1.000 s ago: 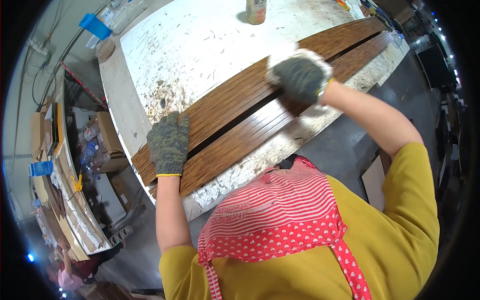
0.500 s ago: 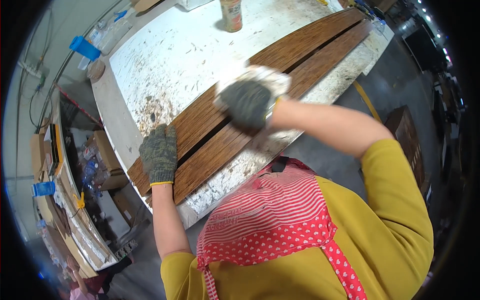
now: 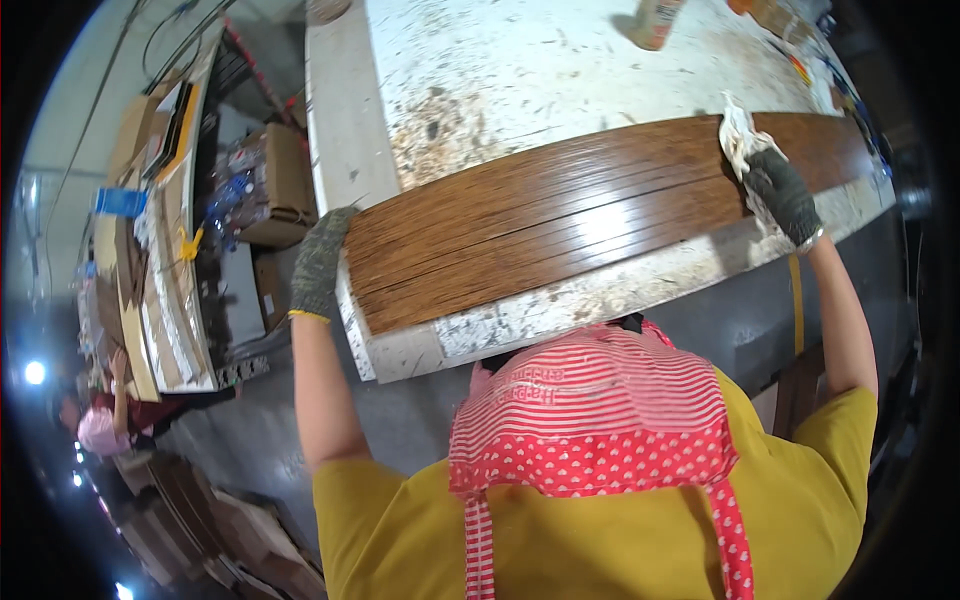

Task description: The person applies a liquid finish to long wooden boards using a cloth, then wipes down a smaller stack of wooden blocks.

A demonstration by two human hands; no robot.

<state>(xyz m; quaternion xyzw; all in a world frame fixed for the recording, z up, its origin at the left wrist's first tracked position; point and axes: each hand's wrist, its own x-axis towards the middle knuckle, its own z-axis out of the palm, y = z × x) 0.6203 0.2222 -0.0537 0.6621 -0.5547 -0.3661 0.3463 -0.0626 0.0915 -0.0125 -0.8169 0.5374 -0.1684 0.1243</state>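
Two dark-brown, wood-grained planks (image 3: 480,235) lie edge to edge on a stained white worktable, a thin dark seam running between them. My left hand (image 3: 322,262), in a dark grey-green knitted glove with a yellow cuff, rests along their left end. Its fingers look extended, touching the end and the far corner, though the thumb is hidden. Towards the right end, my gloved right hand (image 3: 785,198) presses a crumpled white cloth (image 3: 738,135) onto the wood, fingers closed on it. Light glares off the planks' middle.
The worktable (image 3: 345,120) has brown smears on its top. A bottle (image 3: 657,25) stands at its far side, with an orange-topped item (image 3: 770,15) further right. Left of it are a cardboard box (image 3: 280,185) and a shelf of boards. Another person (image 3: 105,425) is at far left.
The gap between the planks has closed to a thin seam. My right hand has moved right with the cloth, and my left hand has shifted from the planks' top to their left end.
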